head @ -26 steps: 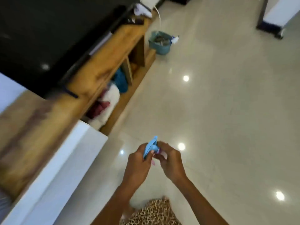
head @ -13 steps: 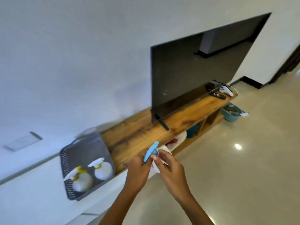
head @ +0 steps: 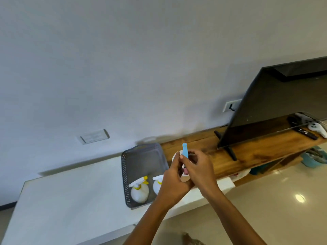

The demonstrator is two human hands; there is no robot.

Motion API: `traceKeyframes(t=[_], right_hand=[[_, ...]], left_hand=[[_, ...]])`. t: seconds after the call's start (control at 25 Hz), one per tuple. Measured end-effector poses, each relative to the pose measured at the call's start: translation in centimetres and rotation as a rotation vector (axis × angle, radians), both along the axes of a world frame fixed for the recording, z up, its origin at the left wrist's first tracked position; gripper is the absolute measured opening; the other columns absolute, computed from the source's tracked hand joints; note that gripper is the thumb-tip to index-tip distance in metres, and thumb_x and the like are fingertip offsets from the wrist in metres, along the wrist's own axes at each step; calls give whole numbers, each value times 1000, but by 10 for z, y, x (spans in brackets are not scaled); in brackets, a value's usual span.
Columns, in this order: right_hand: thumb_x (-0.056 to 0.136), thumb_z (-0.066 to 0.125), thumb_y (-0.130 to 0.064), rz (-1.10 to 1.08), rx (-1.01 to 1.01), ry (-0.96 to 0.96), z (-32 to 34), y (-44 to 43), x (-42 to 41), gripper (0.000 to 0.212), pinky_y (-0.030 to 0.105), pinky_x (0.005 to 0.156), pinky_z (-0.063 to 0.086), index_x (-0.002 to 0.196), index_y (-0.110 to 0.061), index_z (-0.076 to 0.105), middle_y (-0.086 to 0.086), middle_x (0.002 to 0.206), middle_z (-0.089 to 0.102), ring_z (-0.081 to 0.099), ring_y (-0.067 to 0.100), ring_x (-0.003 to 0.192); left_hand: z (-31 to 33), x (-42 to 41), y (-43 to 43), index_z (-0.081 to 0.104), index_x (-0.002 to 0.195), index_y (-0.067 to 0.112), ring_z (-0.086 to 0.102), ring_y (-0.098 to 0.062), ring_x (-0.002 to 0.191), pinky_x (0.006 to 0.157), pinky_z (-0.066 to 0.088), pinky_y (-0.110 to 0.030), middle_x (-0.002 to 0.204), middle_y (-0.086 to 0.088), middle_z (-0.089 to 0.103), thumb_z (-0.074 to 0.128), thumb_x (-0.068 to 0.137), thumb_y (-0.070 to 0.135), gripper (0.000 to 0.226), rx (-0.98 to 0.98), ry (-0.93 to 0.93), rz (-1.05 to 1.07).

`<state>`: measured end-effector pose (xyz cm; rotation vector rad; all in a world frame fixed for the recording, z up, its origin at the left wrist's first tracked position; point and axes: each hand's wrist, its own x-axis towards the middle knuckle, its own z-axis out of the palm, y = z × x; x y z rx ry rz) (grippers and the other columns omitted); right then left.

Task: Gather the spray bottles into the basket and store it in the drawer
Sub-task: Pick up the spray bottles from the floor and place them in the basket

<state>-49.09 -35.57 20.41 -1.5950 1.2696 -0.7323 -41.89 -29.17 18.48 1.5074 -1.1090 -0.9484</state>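
A grey perforated basket (head: pixel 141 156) sits on the white cabinet top (head: pixel 70 197). Two white spray bottles lie in its near end: one with a yellow collar (head: pixel 138 190), the other (head: pixel 157 184) partly hidden behind my left hand. My left hand (head: pixel 174 179) and my right hand (head: pixel 199 167) both grip a white spray bottle with a blue trigger head (head: pixel 184 150), held just right of the basket. Most of that bottle's body is covered by my fingers.
A black TV (head: pixel 276 106) stands on a wooden shelf unit (head: pixel 247 154) to the right, with remotes (head: pixel 306 133) at its far end. A teal bucket (head: pixel 313 159) sits on the glossy floor. A wall socket (head: pixel 231 105) is behind the TV.
The view swung from the floor up and left to the cabinet and basket. Both hands kept hold of the blue-headed bottle and brought it beside the basket.
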Motion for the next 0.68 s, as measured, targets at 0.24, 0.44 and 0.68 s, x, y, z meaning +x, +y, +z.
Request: traceKeyframes(t=[0.24,0.44,0.68], right_hand=[[86,59,-17,209,-180,282,-32,-63,65,19,38,72,52,104,-10,61,9,96,67,60,25,84],[89,48,-5,567,-199,466,-86,-106,110,25,38,74,42,111,-1,59,26,107,64,58,38,95],[92,46,-10,887,-176,634,-159,-134,144,34,43,88,48,125,-9,55,23,117,63,59,38,104]], left_hand=[[-15,65,-25,34,114,52,50,8,102,76,33,6,114,29,50,69,77,18,61,134,-73,137],[-27,127,-34,59,114,13,55,-14,90,69,32,-10,112,-6,66,59,85,12,30,313,-249,520],[-43,155,-34,62,110,14,58,-15,105,92,43,-26,115,-1,66,56,88,15,23,442,-173,702]])
